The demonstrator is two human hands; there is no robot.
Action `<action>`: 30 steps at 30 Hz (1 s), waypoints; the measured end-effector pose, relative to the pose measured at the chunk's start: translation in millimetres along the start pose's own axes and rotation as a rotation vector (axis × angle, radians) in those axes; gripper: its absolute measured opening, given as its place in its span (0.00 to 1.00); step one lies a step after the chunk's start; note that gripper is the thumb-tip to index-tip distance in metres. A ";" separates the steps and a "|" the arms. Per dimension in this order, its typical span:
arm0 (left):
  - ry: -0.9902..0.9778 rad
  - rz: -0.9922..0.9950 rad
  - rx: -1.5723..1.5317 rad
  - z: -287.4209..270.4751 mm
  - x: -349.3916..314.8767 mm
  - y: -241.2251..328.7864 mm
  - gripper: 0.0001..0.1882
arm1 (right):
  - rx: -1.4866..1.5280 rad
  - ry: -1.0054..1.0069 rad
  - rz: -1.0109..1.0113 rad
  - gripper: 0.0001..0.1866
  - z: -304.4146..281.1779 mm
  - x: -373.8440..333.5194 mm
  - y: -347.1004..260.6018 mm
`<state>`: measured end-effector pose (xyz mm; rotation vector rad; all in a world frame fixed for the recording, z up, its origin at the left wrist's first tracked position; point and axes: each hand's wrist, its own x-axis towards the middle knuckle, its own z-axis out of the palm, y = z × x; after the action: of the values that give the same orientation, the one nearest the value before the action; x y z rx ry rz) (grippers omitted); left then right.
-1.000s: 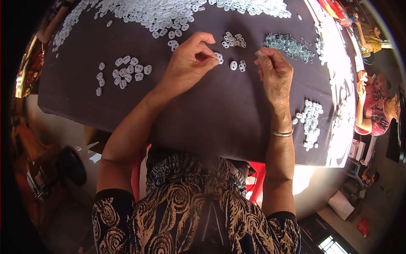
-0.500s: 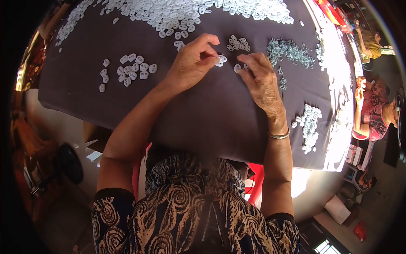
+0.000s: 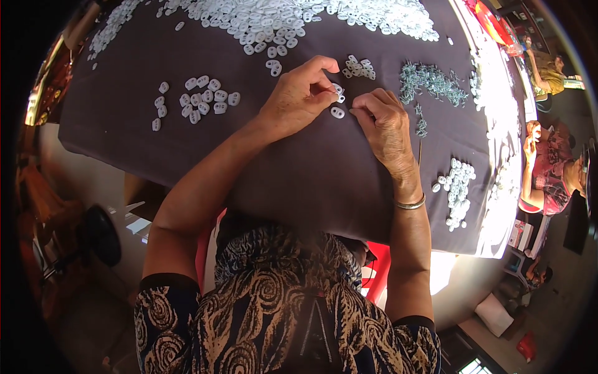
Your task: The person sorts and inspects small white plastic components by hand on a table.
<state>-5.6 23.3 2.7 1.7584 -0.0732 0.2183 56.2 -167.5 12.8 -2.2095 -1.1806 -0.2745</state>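
Small white oval plastic pieces with two holes lie in groups on a dark cloth. My left hand (image 3: 299, 96) pinches one such white piece (image 3: 340, 89) at the thumb tip, its index finger raised and bent above. Just below, between my hands, a single white oval piece (image 3: 337, 113) rests on the cloth. My right hand (image 3: 385, 124) is curled to the right of it, thumb and fingertips pressed together; whatever is between them is hidden. Beyond the hands sits a small cluster of white pieces (image 3: 359, 67). Right of that spreads a pile of small grey-green parts (image 3: 433, 82).
A large heap of white pieces (image 3: 261, 19) covers the table's far side. Smaller groups lie at left (image 3: 202, 96) and at right (image 3: 458, 190). The dark tablecloth (image 3: 293, 168) ends near my lap. Other people (image 3: 554, 168) sit at the right; a black fan (image 3: 99, 235) stands at lower left.
My right hand has closed from a spread thumb and fingers to a pinch. A loose white piece near its thumb now lies closer to my left hand. The whole view has shifted slightly.
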 end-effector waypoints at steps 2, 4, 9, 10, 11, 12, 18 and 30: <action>0.008 0.001 -0.005 -2.6 1.6 -0.9 0.17 | 0.042 0.009 0.052 0.08 -0.6 1.2 -4.6; 0.016 0.002 -0.012 -6.5 3.4 -2.6 0.17 | 0.083 0.016 0.105 0.08 -0.9 1.2 -6.7; 0.093 -0.006 0.022 -9.1 5.7 -1.7 0.17 | 0.205 0.006 0.107 0.09 0.0 1.7 -11.4; 0.087 -0.022 0.018 -8.5 5.5 -0.4 0.17 | 0.205 0.007 0.108 0.09 1.5 2.4 -12.1; 0.086 -0.023 0.019 -8.3 5.7 -0.9 0.17 | 0.182 0.005 0.058 0.09 3.1 3.6 -12.3; 0.089 -0.012 0.011 -8.4 5.8 -2.0 0.17 | 0.158 0.002 0.008 0.09 3.9 4.4 -12.5; 0.110 0.018 -0.006 -8.7 6.0 -4.5 0.16 | 0.171 -0.003 0.115 0.10 2.1 0.6 -16.7; 0.031 0.022 -0.065 -5.5 2.5 4.8 0.17 | 0.050 -0.075 -0.062 0.09 4.1 -1.0 -23.7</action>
<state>-4.5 27.9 8.8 1.6895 -0.0768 0.2563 36.0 -155.8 19.1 -2.1587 -1.2847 -0.1862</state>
